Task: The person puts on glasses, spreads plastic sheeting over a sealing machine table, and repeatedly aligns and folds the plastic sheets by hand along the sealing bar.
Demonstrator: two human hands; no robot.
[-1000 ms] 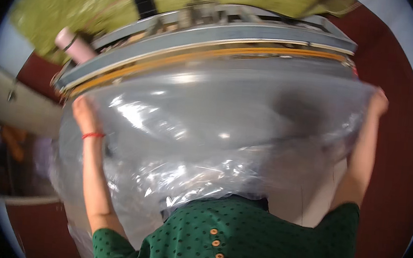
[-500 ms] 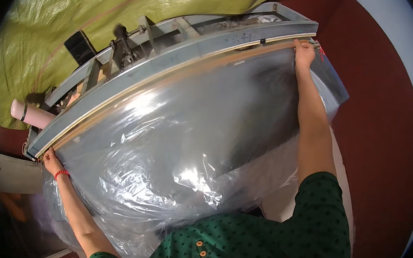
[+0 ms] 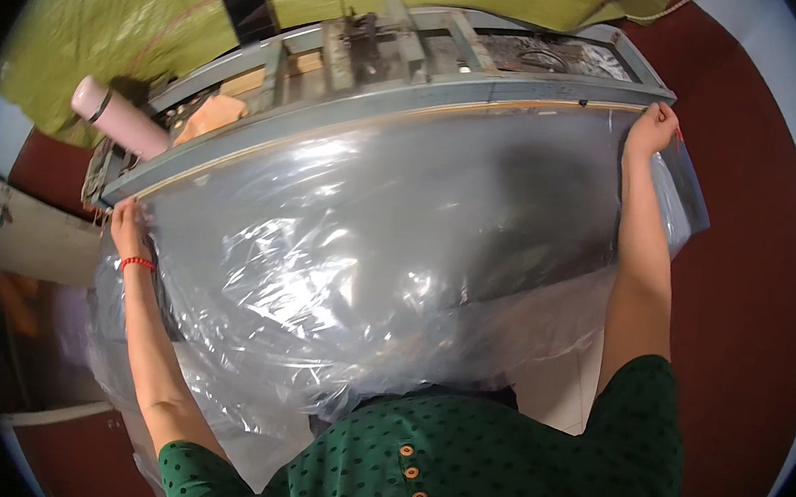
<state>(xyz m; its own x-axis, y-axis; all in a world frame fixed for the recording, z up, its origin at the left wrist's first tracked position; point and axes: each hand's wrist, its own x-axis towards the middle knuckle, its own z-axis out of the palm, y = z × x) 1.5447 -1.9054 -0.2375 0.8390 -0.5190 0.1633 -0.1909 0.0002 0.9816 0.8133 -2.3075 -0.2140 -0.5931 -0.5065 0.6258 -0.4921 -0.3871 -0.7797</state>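
Observation:
A wide sheet of clear plastic film [image 3: 361,235] lies over a grey surface, wrinkled and shiny toward my body. My left hand [image 3: 127,225] pinches the film at its far left corner, beside the end of a long grey metal frame [image 3: 354,105]. At the far right corner, my right hand [image 3: 654,131] is closed on the film's edge, close against the frame. Between both hands the film's far edge runs along a thin pale strip [image 3: 411,109] on the frame's near side. The fingertips of both hands are partly hidden.
Behind the strip, the frame holds crossbars and a dark metal mechanism [image 3: 365,39]. A pink bottle [image 3: 123,119], an orange cloth [image 3: 211,117] and a dark phone [image 3: 250,12] rest around it. Yellow-green sheeting [image 3: 182,7] covers the back; a dark red floor [image 3: 749,282] lies right.
The view has turned, so the frame lies more level. Both hands stay at the film's far corners. The brown band along the film's far edge now looks narrower and closer to the frame.

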